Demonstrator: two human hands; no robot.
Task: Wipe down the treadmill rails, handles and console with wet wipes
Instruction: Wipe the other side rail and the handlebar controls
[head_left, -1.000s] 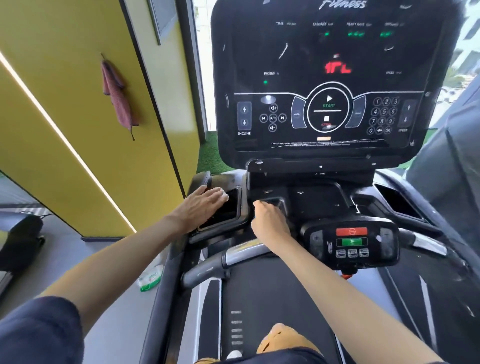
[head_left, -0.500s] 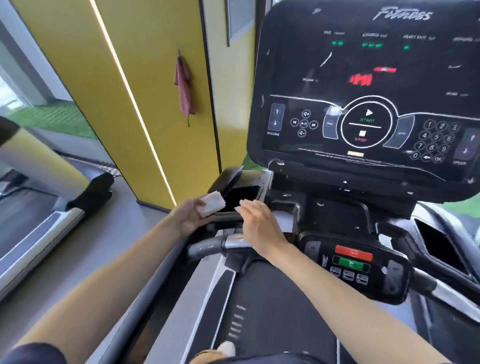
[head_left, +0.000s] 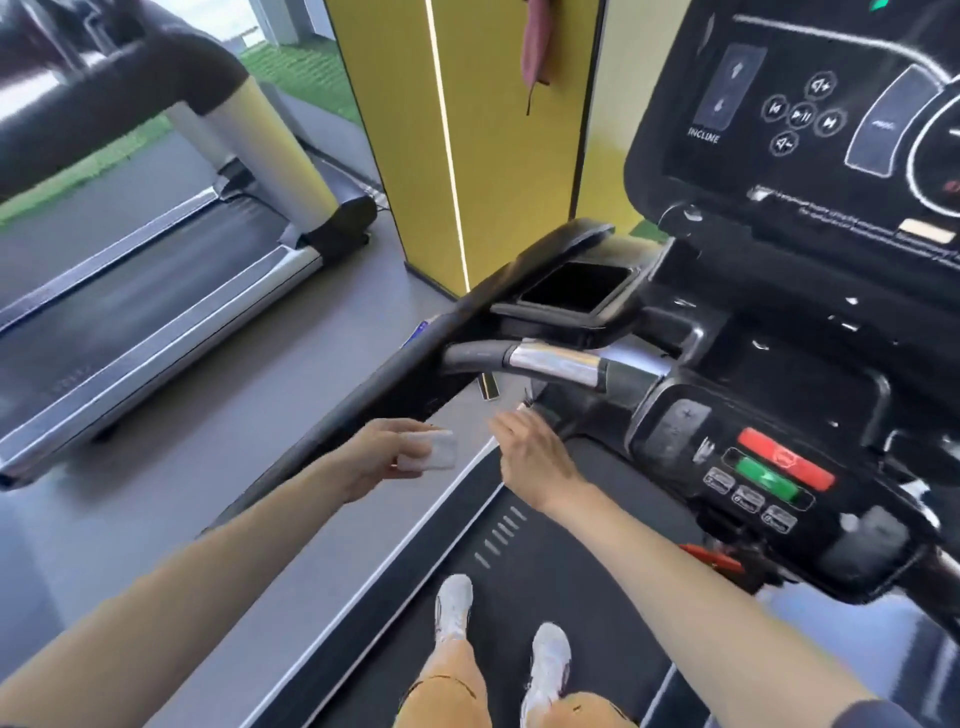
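Note:
My left hand (head_left: 375, 457) holds a folded white wet wipe (head_left: 428, 457) in the air beside the treadmill's black left side rail (head_left: 332, 431). Just to its right, my right hand (head_left: 532, 457) hovers with relaxed fingers and holds nothing, below the chrome and black front handle (head_left: 550, 361). The black console screen (head_left: 810, 114) fills the upper right. Below the console screen sits the lower control pad (head_left: 769, 467) with red and green buttons. A black tray pocket (head_left: 574, 291) sits above the handle.
A second treadmill (head_left: 135, 301) stands to the left across a grey floor strip. A yellow pillar (head_left: 467, 140) with a hanging reddish cloth (head_left: 537, 47) is behind the rail. My feet in white shoes (head_left: 498, 639) stand on the belt.
Both hands have pulled back from the tray pocket and handle toward me and now hang in the air. The view has swung left and down. The wipe stays in my left hand.

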